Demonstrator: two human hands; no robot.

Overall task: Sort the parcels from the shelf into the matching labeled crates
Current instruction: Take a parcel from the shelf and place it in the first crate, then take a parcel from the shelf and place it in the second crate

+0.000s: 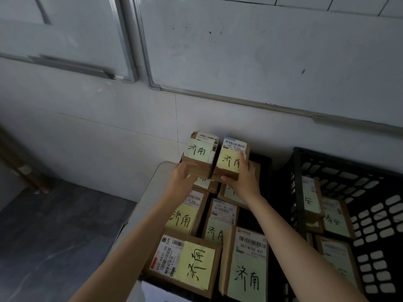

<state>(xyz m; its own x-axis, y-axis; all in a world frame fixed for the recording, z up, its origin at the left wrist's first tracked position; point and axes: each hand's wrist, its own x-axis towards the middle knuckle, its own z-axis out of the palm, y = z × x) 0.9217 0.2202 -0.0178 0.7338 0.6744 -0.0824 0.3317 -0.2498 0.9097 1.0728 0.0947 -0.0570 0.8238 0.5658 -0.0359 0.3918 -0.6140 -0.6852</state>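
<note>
One parcel (199,154) in left hand (182,180), another parcel (230,160) in right hand (243,183)

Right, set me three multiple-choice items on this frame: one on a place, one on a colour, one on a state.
1. The black crate stands on which side of the raised parcels?
A. left
B. right
C. on top of them

2. The handwritten notes on the parcels are:
A. pale yellow
B. red
C. blue

3. The left hand and right hand:
A. hang empty
B. press flat on the wall
C. each grip a parcel

Answers:
1 B: its lattice wall fills the right of the view, beyond the right hand.
2 A: each note is pale yellow under black writing.
3 C: each hand's fingers curl round one raised parcel.
</note>
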